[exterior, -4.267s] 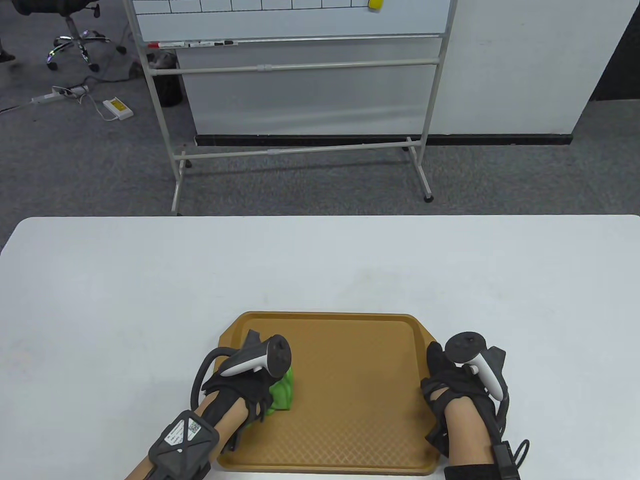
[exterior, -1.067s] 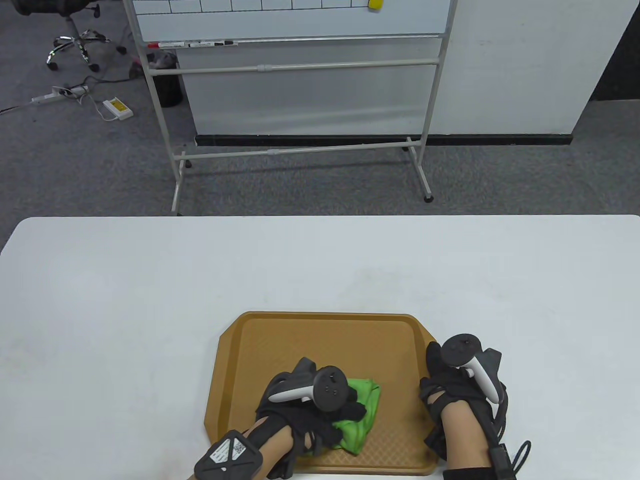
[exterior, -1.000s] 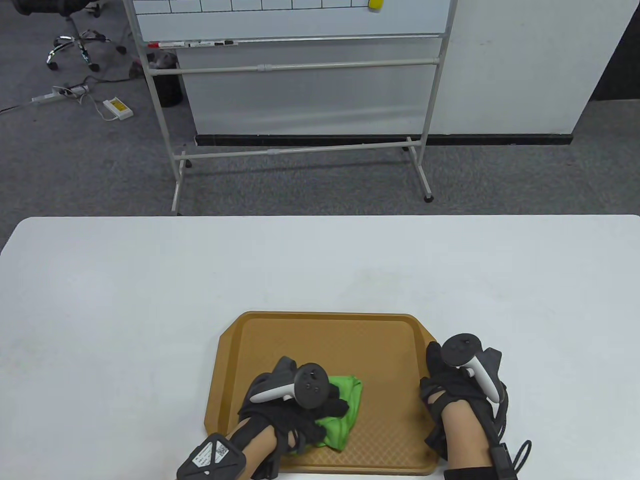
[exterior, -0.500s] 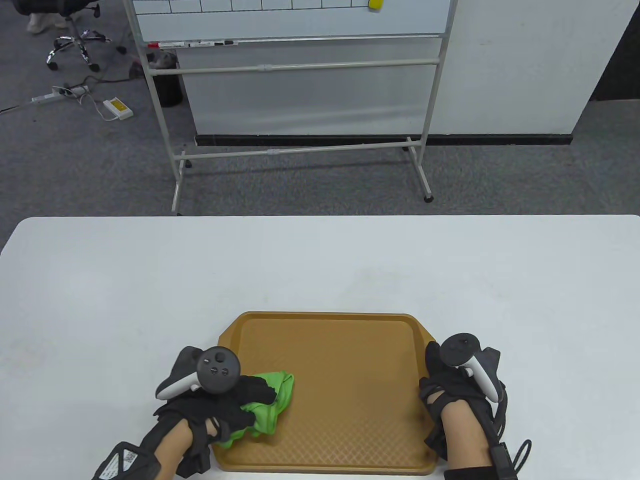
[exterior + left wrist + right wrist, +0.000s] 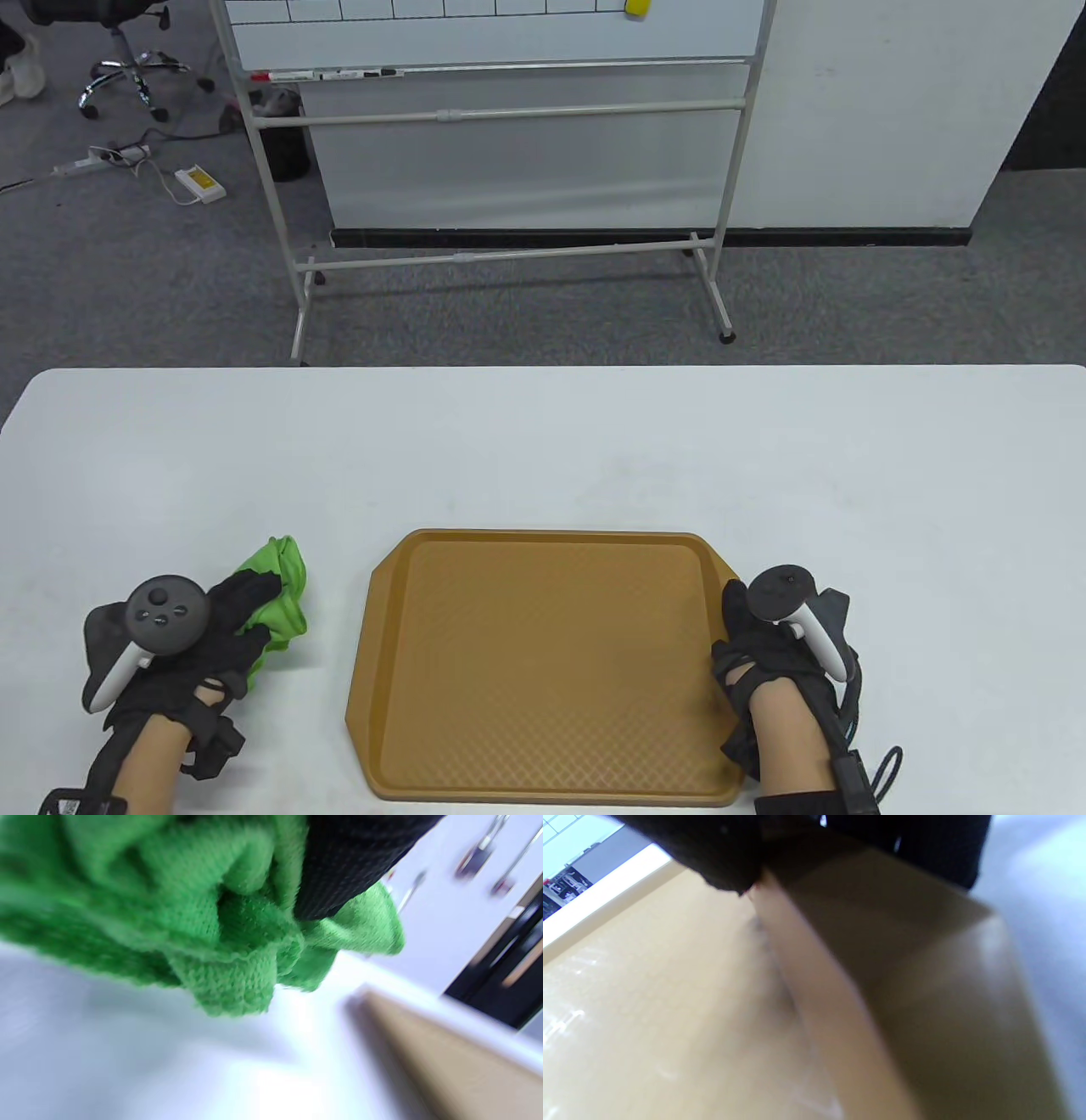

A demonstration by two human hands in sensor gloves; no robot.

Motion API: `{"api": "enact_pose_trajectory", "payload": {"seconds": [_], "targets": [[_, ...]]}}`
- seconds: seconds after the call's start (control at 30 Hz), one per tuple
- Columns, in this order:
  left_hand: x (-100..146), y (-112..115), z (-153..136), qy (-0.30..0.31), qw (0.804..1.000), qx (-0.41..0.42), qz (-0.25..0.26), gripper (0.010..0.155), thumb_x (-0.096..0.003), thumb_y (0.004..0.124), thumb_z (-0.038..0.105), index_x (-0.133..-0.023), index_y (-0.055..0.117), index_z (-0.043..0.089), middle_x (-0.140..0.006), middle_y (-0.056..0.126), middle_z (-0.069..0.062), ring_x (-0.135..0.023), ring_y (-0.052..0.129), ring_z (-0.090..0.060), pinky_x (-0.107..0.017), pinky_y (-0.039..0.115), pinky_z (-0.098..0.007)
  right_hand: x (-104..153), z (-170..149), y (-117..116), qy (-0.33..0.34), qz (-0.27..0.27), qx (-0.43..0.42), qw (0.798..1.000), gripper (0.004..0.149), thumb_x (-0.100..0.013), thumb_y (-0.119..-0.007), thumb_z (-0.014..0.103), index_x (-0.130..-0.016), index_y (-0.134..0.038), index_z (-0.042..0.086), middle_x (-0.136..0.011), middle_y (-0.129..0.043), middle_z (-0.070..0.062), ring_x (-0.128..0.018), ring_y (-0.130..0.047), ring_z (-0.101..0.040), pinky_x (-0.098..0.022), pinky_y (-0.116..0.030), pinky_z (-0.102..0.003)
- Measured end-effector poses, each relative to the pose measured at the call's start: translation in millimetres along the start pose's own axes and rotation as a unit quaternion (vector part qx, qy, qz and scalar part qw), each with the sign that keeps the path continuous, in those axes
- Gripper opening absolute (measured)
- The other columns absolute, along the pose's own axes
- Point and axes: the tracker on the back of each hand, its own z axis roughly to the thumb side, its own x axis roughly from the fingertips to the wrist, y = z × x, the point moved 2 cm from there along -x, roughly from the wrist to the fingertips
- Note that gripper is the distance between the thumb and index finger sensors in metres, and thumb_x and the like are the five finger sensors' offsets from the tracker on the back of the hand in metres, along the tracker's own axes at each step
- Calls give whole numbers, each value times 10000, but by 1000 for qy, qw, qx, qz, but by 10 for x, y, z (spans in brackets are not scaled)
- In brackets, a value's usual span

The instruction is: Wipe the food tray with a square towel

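1. Gripping the bunched green towel [image 5: 280, 590] in my left hand [image 5: 191, 645], fingers curled over it, on the white table [image 5: 543, 441] left of the tray.
2. The brown food tray [image 5: 543, 671] lies between my hands.
3. My right hand [image 5: 768, 658] holds the tray's right rim, fingers closed on it.

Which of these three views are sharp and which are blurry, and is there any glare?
Table view: sharp all over, even light, soft shadows around the tray and the hands. Left wrist view: the green towel is fairly crisp in the middle, the table and tray edge behind it smeared. Right wrist view: blurred throughout, with pale glare streaks on the tray surface.
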Motion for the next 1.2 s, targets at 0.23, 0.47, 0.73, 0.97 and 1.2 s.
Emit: {"api": "enact_pose_trajectory", "payload": {"seconds": [0.23, 0.47, 0.73, 0.97, 1.2], "targets": [[-86, 613, -150, -48, 969, -33, -239, 869, -544, 565, 644, -1011, -122, 389, -1041, -290, 51, -943, -247, -399, -662, -41, -632, 4, 3, -5, -2, -7, 5, 1000, 740, -504, -734, 380, -1021, -205, 395, -1188, -332, 0, -635, -851, -259, -505, -750, -483], [-73, 502, -161, -32, 974, 14, -222, 848, -543, 596, 632, -1080, -3, 364, -1113, -190, 28, -982, -172, -428, -675, 5, -652, 9, 5, -12, -4, -13, 14, 1000, 737, -506, -728, 401, -1021, -202, 397, -1189, -335, 3, -632, -852, -249, -503, -752, -474], [215, -208, -267, 4, 962, 274, -11, 720, -533, 654, 571, -1137, 440, 244, -1231, 288, -104, -1059, 171, -527, -670, 119, -675, 57, 9, -15, 0, 6, 6, 1000, 760, -506, -718, 498, -1045, -196, 379, -1194, -272, -59, -771, -732, -309, -584, -670, -512], [485, -537, -36, 116, 945, 269, 146, 713, -532, 657, 571, -1132, 443, 249, -1225, 273, -76, -1080, 203, -455, -704, 191, -650, 300, 270, 75, 70, -58, 27, 995, 750, -501, -721, 507, -1086, -289, 326, -1189, -194, -80, -1065, -289, -464, -686, -495, -638], [590, -401, 569, 247, 944, 163, 147, 745, -522, 647, 580, -1132, 340, 282, -1203, 131, -30, -1069, 110, -367, -717, 143, -589, 600, 806, -38, 269, -88, 22, 959, 727, -496, -727, 500, -1099, -367, 315, -1197, -244, -84, -1076, -298, -455, -682, -488, -668]]}}
